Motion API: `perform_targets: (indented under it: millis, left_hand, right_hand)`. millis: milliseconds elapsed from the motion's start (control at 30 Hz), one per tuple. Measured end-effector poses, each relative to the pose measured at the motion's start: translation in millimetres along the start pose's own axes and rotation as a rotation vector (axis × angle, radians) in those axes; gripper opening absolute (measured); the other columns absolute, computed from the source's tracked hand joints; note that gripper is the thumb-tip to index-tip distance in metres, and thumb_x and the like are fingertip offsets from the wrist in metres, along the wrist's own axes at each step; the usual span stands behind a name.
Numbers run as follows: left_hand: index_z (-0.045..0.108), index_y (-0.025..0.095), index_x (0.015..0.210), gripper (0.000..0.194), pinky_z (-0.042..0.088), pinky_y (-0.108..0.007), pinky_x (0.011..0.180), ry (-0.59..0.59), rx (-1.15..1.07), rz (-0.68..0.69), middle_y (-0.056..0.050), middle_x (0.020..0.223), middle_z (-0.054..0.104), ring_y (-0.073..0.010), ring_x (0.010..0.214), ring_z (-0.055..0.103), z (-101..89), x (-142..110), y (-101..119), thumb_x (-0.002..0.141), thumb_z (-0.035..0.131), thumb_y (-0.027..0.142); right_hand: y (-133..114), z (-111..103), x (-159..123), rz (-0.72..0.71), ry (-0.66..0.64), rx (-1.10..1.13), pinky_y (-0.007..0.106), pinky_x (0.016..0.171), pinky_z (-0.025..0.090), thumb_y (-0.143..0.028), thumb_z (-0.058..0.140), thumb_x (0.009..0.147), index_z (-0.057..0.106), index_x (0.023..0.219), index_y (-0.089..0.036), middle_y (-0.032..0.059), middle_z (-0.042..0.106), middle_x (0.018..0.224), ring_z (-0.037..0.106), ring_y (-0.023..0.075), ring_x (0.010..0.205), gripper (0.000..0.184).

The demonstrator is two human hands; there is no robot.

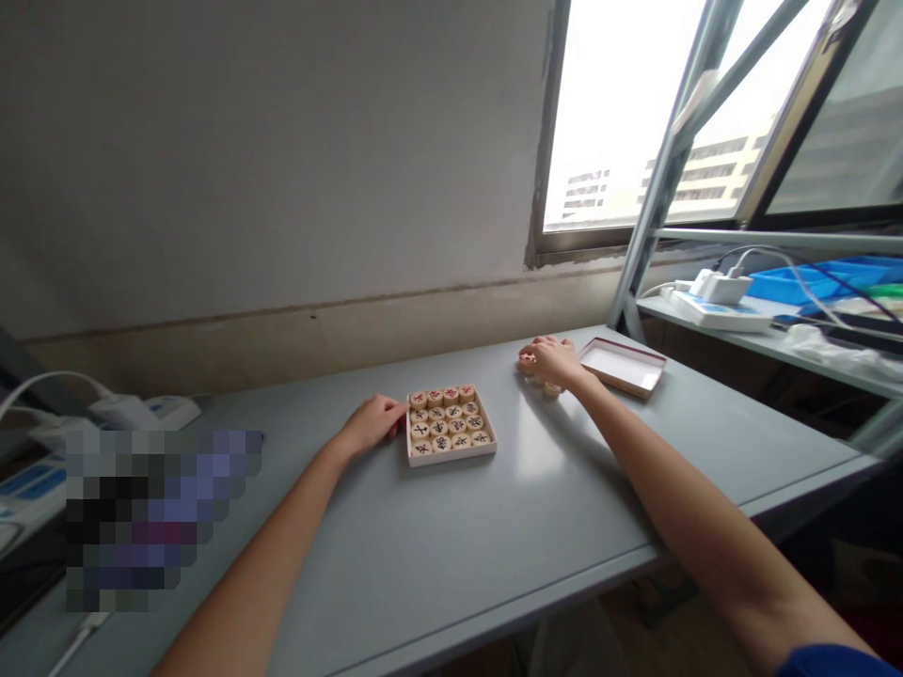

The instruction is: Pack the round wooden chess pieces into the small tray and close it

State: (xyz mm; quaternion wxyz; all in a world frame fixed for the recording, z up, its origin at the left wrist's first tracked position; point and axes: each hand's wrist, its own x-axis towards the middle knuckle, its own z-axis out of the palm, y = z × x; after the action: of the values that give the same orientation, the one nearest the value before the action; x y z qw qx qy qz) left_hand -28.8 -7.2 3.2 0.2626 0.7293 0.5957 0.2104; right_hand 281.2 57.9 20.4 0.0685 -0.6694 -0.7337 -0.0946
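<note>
Round wooden Chinese chess pieces (450, 425) lie in rows inside a shallow white box (451, 458) on the table; the back row has red characters, the rows in front black ones. My left hand (372, 423) rests at the box's left side with its fingers bent against the wall. Farther right, my right hand (554, 359) reaches down over a small group of loose chess pieces (552, 388), its fingers curled around one at the left. Part of that group is hidden beneath the hand. The box lid (622, 367) lies inside up just right of it.
The grey table (423, 545) runs along a wall. Power strips (166, 411) with white plugs and cables sit at the left, near a pixelated patch. At the right, a metal shelf (790, 338) holds another power strip (720, 308) and blue trays (811, 282).
</note>
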Motion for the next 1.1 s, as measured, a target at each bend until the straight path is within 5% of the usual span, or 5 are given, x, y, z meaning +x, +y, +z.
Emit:
perform_targets:
  millis: [333, 600, 667, 867, 1100]
  left_hand:
    - [0.046, 0.017, 0.045, 0.039, 0.026, -0.025, 0.051, 0.031, 0.004, 0.039, 0.002, 0.043, 0.046, -0.0102, 0.045, 0.036, 3.4, -2, 1, 0.067, 0.038, 0.047]
    - [0.045, 0.017, 0.044, 0.037, 0.025, -0.025, 0.051, 0.106, 0.091, 0.036, 0.002, 0.043, 0.044, -0.0110, 0.047, 0.038, 7.8, -4, 8, 0.068, 0.036, 0.044]
    - [0.045, 0.017, 0.044, 0.037, 0.026, -0.025, 0.051, 0.098, 0.083, 0.043, 0.002, 0.043, 0.045, -0.0111, 0.047, 0.038, 7.5, -3, 8, 0.068, 0.036, 0.045]
    - [0.049, 0.017, 0.048, 0.037, 0.030, -0.024, 0.054, 0.034, 0.008, 0.052, 0.001, 0.044, 0.048, -0.0120, 0.048, 0.042, 5.3, -1, 2, 0.069, 0.033, 0.042]
    - [0.045, 0.018, 0.043, 0.054, 0.031, -0.025, 0.057, 0.032, 0.032, 0.087, 0.000, 0.043, 0.046, -0.0133, 0.049, 0.044, 4.7, -1, 4, 0.073, 0.026, 0.059]
  right_hand:
    - [-9, 9, 3, 0.045, -0.024, 0.094, 0.032, 0.072, 0.034, -0.021, 0.043, 0.079, 0.064, 0.098, -0.019, 0.0107, 0.057, 0.104, 0.050, 0.0226, 0.092, 0.028]
    - [-10, 3, 0, 0.105, 0.000, 0.132, 0.037, 0.073, 0.033, -0.034, 0.056, 0.076, 0.069, 0.083, -0.020, 0.0120, 0.060, 0.095, 0.048, 0.0285, 0.096, 0.020]
    - [-17, -3, -2, 0.028, 0.021, 0.225, 0.034, 0.071, 0.034, -0.041, 0.056, 0.076, 0.068, 0.086, -0.023, 0.0089, 0.061, 0.095, 0.049, 0.0256, 0.093, 0.024]
    - [-81, -23, -27, -0.581, -0.016, 0.535, 0.026, 0.069, 0.030, -0.041, 0.058, 0.076, 0.063, 0.096, -0.027, -0.0004, 0.063, 0.089, 0.053, 0.0145, 0.077, 0.025]
    - [-129, -15, -58, -0.654, 0.159, 0.413, 0.029, 0.073, 0.024, -0.031, 0.052, 0.083, 0.057, 0.103, -0.022, 0.0033, 0.064, 0.095, 0.053, 0.0173, 0.089, 0.023]
